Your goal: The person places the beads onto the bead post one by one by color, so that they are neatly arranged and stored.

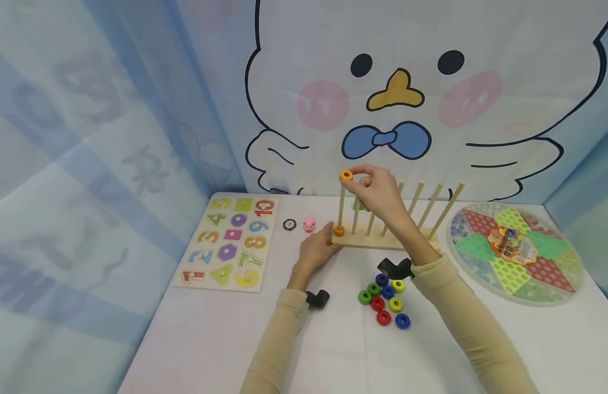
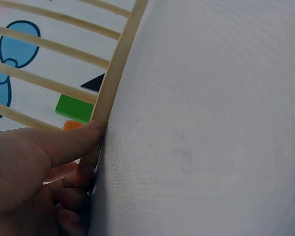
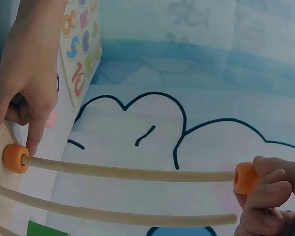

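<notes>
My right hand (image 1: 377, 191) pinches an orange ring (image 1: 346, 175) at the top of the leftmost peg of a wooden peg rack (image 1: 382, 239). In the right wrist view the ring's hole faces the peg tip (image 3: 226, 176). Another orange ring (image 3: 15, 158) sits at the foot of that same peg. My left hand (image 1: 316, 250) grips the left end of the rack's base, thumb along its front edge in the left wrist view. The other pegs carry no rings.
Several loose red, green, blue and yellow rings (image 1: 383, 317) lie in front of the rack. A number puzzle board (image 1: 266, 241) is at left, near a pink pig figure (image 1: 309, 224) and a dark round disc (image 1: 289, 224). A round checkers board (image 1: 515, 254) lies at right. A green block (image 2: 74, 108) stands behind the rack.
</notes>
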Demonstrator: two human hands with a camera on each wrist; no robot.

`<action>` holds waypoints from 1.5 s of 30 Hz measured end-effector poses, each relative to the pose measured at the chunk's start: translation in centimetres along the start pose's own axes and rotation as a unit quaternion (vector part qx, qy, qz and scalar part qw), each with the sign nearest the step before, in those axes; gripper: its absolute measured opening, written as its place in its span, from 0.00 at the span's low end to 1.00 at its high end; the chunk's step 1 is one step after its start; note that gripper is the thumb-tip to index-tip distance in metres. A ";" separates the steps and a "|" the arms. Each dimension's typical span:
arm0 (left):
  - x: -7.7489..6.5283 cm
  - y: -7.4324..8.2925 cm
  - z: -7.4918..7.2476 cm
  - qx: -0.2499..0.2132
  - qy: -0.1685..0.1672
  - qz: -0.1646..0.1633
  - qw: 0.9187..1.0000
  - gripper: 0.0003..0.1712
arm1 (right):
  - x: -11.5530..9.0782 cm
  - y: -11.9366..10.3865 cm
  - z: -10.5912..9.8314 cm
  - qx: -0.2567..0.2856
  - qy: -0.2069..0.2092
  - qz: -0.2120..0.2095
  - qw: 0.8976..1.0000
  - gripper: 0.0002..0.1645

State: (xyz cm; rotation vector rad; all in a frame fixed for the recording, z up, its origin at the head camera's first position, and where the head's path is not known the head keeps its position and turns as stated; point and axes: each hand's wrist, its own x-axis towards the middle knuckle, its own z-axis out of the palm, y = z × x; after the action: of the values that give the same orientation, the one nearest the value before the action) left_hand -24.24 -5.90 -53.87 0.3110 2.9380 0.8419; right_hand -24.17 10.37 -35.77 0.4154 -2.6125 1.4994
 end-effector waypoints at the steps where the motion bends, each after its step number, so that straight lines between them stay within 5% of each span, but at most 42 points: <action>1: 0.0 0.1 0.0 0.002 0.000 0.000 1.000 0.42 | 0.1 0.1 0.2 -0.007 0.003 0.000 1.000 0.26; 9: 0.2 0.1 0.1 -0.002 0.001 0.003 1.000 0.42 | 0.0 0.7 0.8 -0.049 0.001 -0.005 0.999 0.24; 19: 0.1 0.2 -0.1 0.001 0.001 -0.003 1.000 0.42 | -3.8 2.5 0.1 0.028 0.024 -0.010 0.999 0.23; 35: 0.2 0.1 0.1 0.000 -0.009 -0.012 1.000 0.41 | -14.0 12.6 -0.1 0.032 -0.040 0.177 0.983 0.23; 45: 0.1 0.1 -0.2 -0.008 -0.007 -0.004 1.000 0.40 | -17.2 15.0 -0.5 0.005 -0.078 0.187 0.979 0.18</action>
State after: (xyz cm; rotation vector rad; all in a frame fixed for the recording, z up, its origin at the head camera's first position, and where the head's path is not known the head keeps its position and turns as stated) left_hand -24.37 -5.89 -53.70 0.3016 2.9164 0.8599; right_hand -11.98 21.12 -51.79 0.0379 -2.9345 1.6410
